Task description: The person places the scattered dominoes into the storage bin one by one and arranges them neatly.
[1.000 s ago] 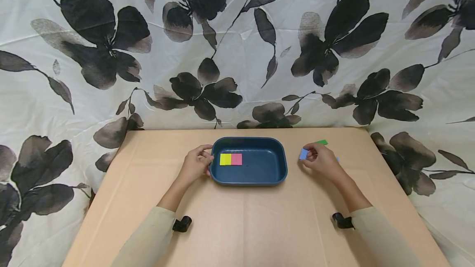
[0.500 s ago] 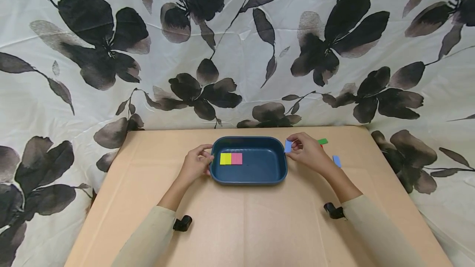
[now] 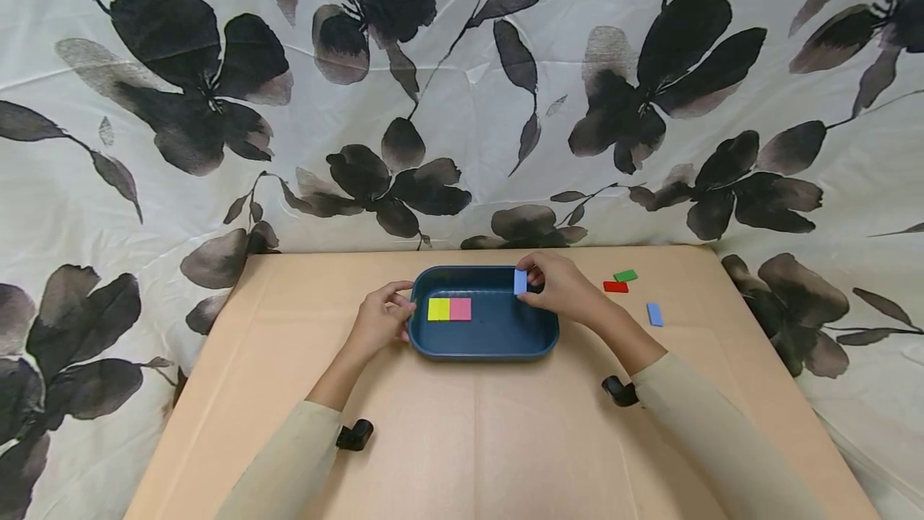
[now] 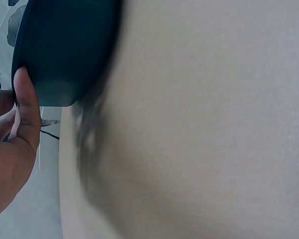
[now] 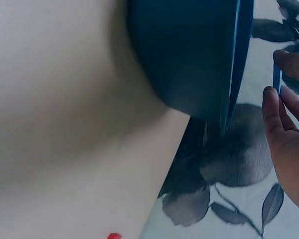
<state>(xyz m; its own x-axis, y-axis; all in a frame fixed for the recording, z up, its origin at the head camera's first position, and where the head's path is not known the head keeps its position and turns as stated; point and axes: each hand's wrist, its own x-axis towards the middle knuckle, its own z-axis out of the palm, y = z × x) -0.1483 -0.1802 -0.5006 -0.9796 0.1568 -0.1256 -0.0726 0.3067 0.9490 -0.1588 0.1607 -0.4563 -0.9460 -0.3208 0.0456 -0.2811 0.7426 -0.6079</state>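
A dark blue tray (image 3: 549, 337) sits mid-table with a yellow tile (image 3: 438, 309) and a pink tile (image 3: 460, 309) side by side at its left end. My right hand (image 3: 554, 289) pinches a light blue tile (image 3: 520, 282) upright over the tray's far right part. My left hand (image 3: 381, 319) grips the tray's left rim, the thumb (image 4: 27, 102) pressed on the tray wall (image 4: 65, 50). In the right wrist view the tray (image 5: 189, 59) fills the top and my fingers (image 5: 279, 129) hold the blue tile (image 5: 276, 79) edge-on.
On the tan table (image 3: 462, 440), right of the tray, lie a green tile (image 3: 625, 275), a red tile (image 3: 615, 287) and another light blue tile (image 3: 654, 314). A flowered cloth (image 3: 462, 95) hangs behind and drapes around the table. The red tile (image 5: 113, 236) peeks in at the wrist view's bottom edge.
My right hand carried the light blue tile leftward from the table's right side to over the tray, uncovering the red tile. The left hand stayed on the tray rim.
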